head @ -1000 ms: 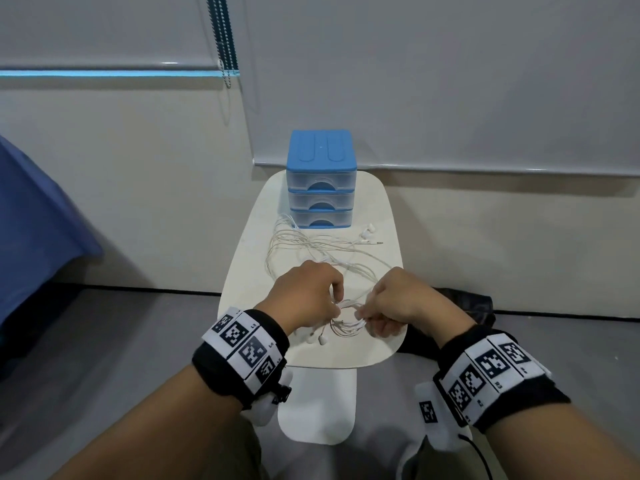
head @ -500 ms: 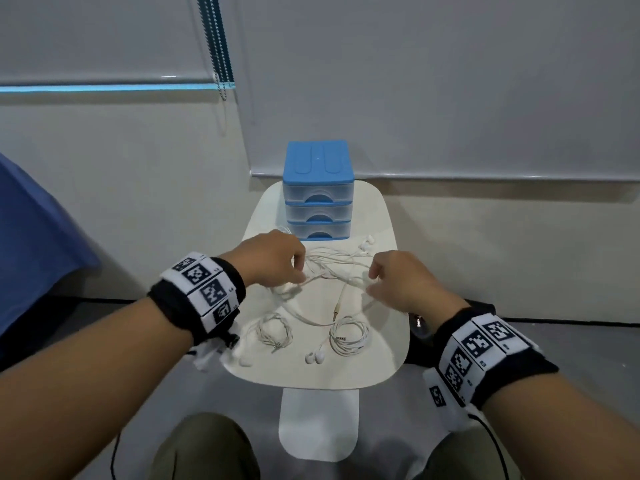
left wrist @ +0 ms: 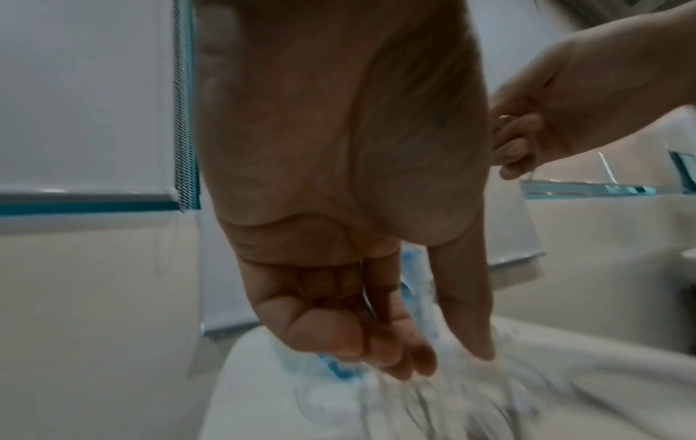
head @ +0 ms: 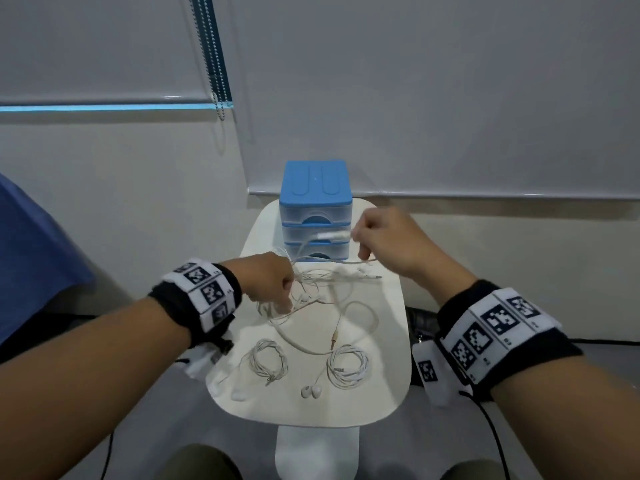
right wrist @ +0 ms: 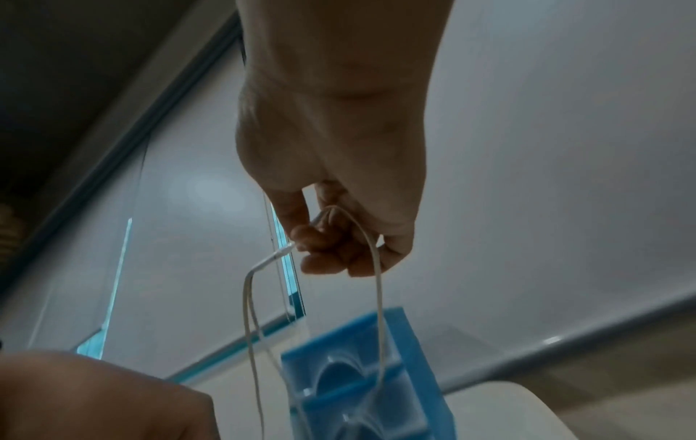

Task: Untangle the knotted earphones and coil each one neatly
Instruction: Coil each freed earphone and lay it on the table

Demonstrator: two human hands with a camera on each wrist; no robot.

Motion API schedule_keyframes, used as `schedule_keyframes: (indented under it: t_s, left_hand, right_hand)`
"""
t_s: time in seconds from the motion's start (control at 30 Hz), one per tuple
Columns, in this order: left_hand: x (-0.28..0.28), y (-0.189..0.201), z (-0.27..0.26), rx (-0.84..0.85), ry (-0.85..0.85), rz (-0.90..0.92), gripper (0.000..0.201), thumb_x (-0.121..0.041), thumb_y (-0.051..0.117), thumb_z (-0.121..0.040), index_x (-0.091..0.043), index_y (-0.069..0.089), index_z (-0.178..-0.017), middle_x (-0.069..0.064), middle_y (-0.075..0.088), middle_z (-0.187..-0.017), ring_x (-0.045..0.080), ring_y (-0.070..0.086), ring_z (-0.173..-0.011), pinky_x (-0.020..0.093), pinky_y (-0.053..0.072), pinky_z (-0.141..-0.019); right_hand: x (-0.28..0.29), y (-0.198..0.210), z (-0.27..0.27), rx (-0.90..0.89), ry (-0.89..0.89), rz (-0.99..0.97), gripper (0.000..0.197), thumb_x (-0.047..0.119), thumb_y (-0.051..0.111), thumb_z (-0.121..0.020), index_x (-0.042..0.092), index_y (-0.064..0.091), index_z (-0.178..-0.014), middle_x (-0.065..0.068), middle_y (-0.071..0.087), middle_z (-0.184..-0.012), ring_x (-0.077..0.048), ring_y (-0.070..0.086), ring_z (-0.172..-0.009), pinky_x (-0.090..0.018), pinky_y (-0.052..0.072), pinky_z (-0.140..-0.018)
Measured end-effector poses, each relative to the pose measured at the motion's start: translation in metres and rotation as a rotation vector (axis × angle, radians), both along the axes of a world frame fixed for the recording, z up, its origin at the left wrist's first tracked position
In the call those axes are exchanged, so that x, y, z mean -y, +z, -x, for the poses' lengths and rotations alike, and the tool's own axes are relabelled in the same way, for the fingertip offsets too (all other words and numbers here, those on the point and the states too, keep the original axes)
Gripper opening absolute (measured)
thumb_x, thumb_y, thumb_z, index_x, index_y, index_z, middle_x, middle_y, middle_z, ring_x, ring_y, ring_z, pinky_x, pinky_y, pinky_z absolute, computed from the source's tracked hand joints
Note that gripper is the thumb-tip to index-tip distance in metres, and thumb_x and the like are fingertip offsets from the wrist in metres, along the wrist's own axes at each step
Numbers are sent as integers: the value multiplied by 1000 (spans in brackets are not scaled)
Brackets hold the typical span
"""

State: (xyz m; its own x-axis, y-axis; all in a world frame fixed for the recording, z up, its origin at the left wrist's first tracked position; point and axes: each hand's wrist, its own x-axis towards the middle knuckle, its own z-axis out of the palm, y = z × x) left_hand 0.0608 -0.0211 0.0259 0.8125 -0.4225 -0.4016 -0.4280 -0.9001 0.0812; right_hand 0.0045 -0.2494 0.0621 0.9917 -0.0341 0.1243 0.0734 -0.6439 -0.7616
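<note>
Tangled earphones [head: 318, 282]: a messy bunch of white wires lies in the middle of the small white table [head: 388, 393], in front of the blue drawer box [head: 316, 209].
Pulled wire [right wrist: 376, 268]: one wire runs up from the bunch to the right hand, lifted off the table.
Right hand [head: 388, 242]: it is up in the air by the drawer box, and its fingers pinch the wire near a thick white end piece [head: 332, 234].
Left hand [head: 273, 284]: it is down at the bunch with fingers curled, and it seems to hold the wires in place.
Done coils [head: 347, 365]: two neat wire rings lie at the near edge; the other one [head: 268, 360] is to its left.
Step now: I think this is pulling one earphone free of the knot.
Next move: it likely needs a slow, soft pull while the left hand finds where the wires cross.
</note>
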Motion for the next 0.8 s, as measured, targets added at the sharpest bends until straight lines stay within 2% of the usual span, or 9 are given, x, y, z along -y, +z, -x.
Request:
schedule_keyframes:
  t_s: [0.1, 0.17, 0.27, 0.33, 0.37, 0.47, 0.63, 0.73, 0.8]
  left_hand:
    - [-14, 33, -7, -57, 39, 44, 32, -42, 79, -87, -15, 66, -79, -2, 69, -74, 11, 60, -59, 21, 49, -54]
    - [-24, 61, -8, 37, 86, 168, 39, -48, 82, -83, -15, 62, -76, -3, 64, -68, 10, 56, -56, 25, 47, -56]
    - [-32, 94, -2, 197, 155, 565, 57, -53, 93, -65, -23, 56, -98, 0, 64, -92, 15, 56, -77, 32, 47, -70]
    - [-27, 107, 6, 69, 90, 862, 69, -50, 96, -63, -30, 55, -116, 1, 64, -114, 16, 62, -101, 32, 51, -89]
    - [-23, 110, 10, -9, 28, 971, 62, -44, 93, -69, -26, 57, -116, 3, 66, -117, 15, 63, -107, 32, 50, -94]
    - [-12, 117, 15, -139, -11, 1191, 21, -26, 79, -88, -13, 63, -91, 9, 66, -85, 17, 65, -84, 33, 50, -91]
    - [-31, 136, 18, -164, 82, 1462, 32, -21, 69, -92, -19, 45, -70, -4, 29, -56, 12, 34, -49, 26, 52, -69]
    - [-41, 155, 27, -275, 137, 1609, 31, -28, 57, -97, -20, 52, -67, -6, 26, -56, 11, 28, -49, 24, 46, -65]
    - [-45, 165, 30, -312, 141, 1700, 32, -30, 48, -101, -17, 59, -74, -6, 29, -57, 10, 28, -50, 23, 45, -64]
  right_hand:
    - [-1, 33, 2, 118, 9, -229, 18, 17, 63, -95, 9, 63, -79, 2, 60, -54, -14, 57, -52, -30, 46, -62]
    - [-3, 52, 5, 184, 38, -321, 19, 20, 64, -95, 10, 62, -78, 8, 53, -49, -15, 52, -51, -35, 44, -63]
    - [-11, 79, 11, 251, 109, -390, 26, 20, 63, -100, -5, 62, -92, 5, 47, -57, -13, 39, -52, -26, 36, -53]
    - [-18, 92, 13, 298, 192, -402, 27, 23, 64, -101, -3, 63, -96, -1, 45, -64, -14, 34, -55, -29, 30, -53]
    - [-21, 97, 14, 321, 231, -385, 25, 24, 65, -101, 0, 64, -95, -2, 44, -65, -15, 33, -57, -30, 29, -53]
    - [-18, 106, 14, 376, 279, -337, 15, 22, 75, -93, 9, 68, -96, 2, 40, -63, -15, 32, -58, -30, 29, -56]
    - [19, 99, 6, 399, 32, -238, 25, -3, 76, -82, 14, 71, -98, 4, 39, -61, -9, 37, -54, -26, 35, -59]
    - [45, 86, 1, 359, -205, -277, 5, 6, 72, -87, 9, 71, -89, 0, 52, -65, -12, 46, -58, -27, 39, -61]
    - [62, 77, -3, 298, -334, -296, 12, 16, 71, -90, 4, 69, -86, -3, 57, -71, -13, 47, -60, -27, 37, -60]
